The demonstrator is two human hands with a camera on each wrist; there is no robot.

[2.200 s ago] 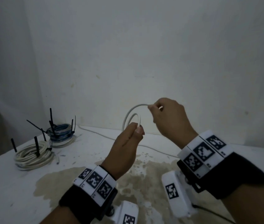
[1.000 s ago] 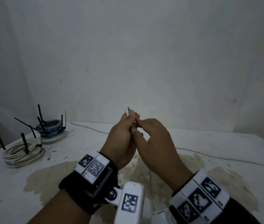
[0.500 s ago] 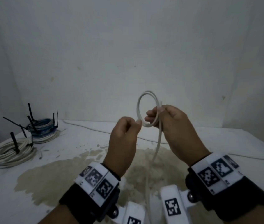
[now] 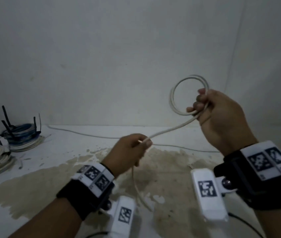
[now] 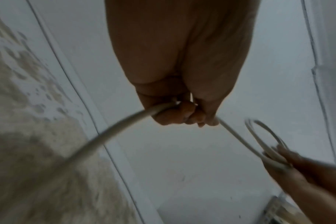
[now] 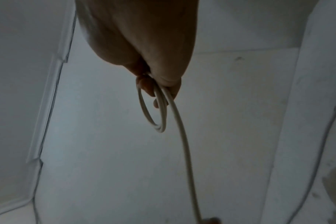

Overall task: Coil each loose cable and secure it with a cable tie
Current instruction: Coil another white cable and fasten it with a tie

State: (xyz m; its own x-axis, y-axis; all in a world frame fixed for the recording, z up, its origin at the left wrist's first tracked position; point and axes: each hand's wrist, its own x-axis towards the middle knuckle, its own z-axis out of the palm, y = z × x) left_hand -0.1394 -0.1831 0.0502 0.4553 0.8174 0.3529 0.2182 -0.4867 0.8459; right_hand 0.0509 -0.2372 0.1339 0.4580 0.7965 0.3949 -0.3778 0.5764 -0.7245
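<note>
Coiling is under way, and a tidy bundle is judged to depend on each new turn matching the ones already held. The right hand point(image 4: 222, 117) has its fingers point(image 4: 197, 105) curled round a small coil point(image 4: 175, 107) of about two turns of the white cable point(image 4: 170, 129), raised above the counter point(image 4: 41, 169). The left hand point(image 4: 129, 150) is closed in a pinch on the cable's running length, lower and to the left of those fingers. Between the two grips the cable is stretched almost straight; below the left fingers it drops to the counter and trails along its far edge. The next loop is best fed with light tension and laid flat against the held turns. Far left of both hands, two coiled bundles point(image 4: 21, 136) are already tied.
</note>
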